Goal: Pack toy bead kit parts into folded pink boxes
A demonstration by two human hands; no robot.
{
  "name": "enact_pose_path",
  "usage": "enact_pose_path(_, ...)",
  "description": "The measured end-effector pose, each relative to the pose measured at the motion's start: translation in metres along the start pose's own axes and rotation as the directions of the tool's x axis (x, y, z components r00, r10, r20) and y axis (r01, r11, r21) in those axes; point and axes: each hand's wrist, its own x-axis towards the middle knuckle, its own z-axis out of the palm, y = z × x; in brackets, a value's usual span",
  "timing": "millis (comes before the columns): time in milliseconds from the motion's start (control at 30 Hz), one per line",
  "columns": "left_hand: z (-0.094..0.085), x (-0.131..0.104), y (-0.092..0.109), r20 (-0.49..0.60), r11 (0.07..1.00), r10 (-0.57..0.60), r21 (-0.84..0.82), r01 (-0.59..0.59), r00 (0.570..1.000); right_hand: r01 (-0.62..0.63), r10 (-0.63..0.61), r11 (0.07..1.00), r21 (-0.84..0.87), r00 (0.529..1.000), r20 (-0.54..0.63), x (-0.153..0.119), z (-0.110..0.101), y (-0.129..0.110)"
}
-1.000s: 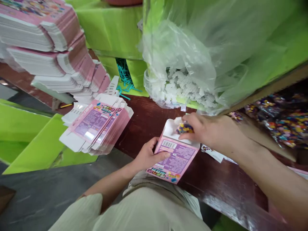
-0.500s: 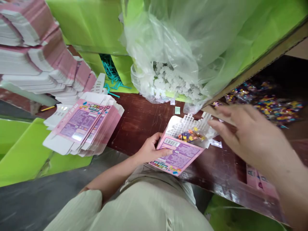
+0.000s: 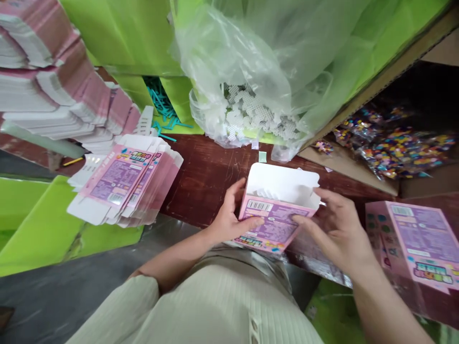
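A pink and purple printed carton (image 3: 274, 223) is tilted in front of my body, its top open and its white back flap standing up. Part of a white grid piece (image 3: 267, 193) shows just inside the opening; the rest of the contents is hidden. My left hand (image 3: 232, 216) grips the carton's left side, thumb across the printed panel and fingers behind. On the opposite side, my right hand (image 3: 335, 229) holds the right edge, with the thumb on the front and the fingers at the side by the flap.
Flattened cartons (image 3: 125, 179) lie stacked at left, with more piles (image 3: 53, 81) behind. A clear bag (image 3: 258, 114) holds white grid pieces; teal sticks (image 3: 163, 107) spill from a green bin. Colourful packets (image 3: 401, 148) fill a cardboard box. A closed carton (image 3: 423, 234) stands at right on the brown table (image 3: 197, 181).
My right hand has come down and left onto the carton's right edge. The grid pieces and colourful packet have sunk into the carton. The closed carton at right is now uncovered.
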Motion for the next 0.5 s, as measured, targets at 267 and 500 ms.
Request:
enact_pose_path(267, -0.015, -0.016, -0.012, 0.334, 0.993, -0.1, 0.095, 0.073, 0.937, -0.18, 0.104, 0.963, 0.199, 0.934, 0.342, -0.078, 0.022, 0.027)
enact_pose_path(500, -0.005, -0.014, -0.027, 0.129, 0.952, -0.23, -0.177, 0.251, 0.965, -0.233, 0.209, 0.907, 0.35, 0.972, 0.105, -0.099, 0.046, 0.027)
